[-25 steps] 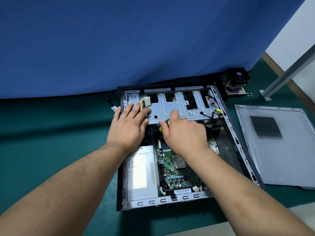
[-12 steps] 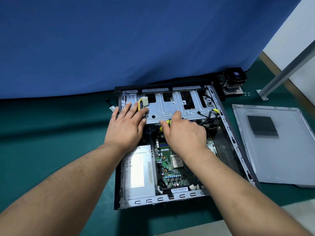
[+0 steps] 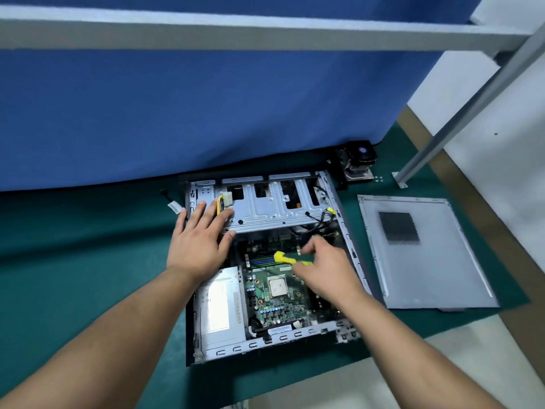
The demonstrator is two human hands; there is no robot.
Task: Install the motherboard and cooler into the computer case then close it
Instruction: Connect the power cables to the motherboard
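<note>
Hidden: your right hand (image 3: 324, 270) covered the motherboard's (image 3: 274, 302) right part, pinching a yellow-handled tool (image 3: 284, 258), tip unseen | Left hand (image 3: 200, 240) lay flat, fingers straight, on the drive cage (image 3: 265, 208) | Case (image 3: 224, 354) open on green mat (image 3: 73, 261); cooler (image 3: 358, 160) and side panel (image 3: 427, 261) apart, right.

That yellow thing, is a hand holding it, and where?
Yes, the right hand grips the yellow-handled tool by one end; the left hand just rests flat on the case.

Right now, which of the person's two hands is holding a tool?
The right hand: it grips a yellow-handled screwdriver over the motherboard. The left hand lies flat on the drive cage.
</note>
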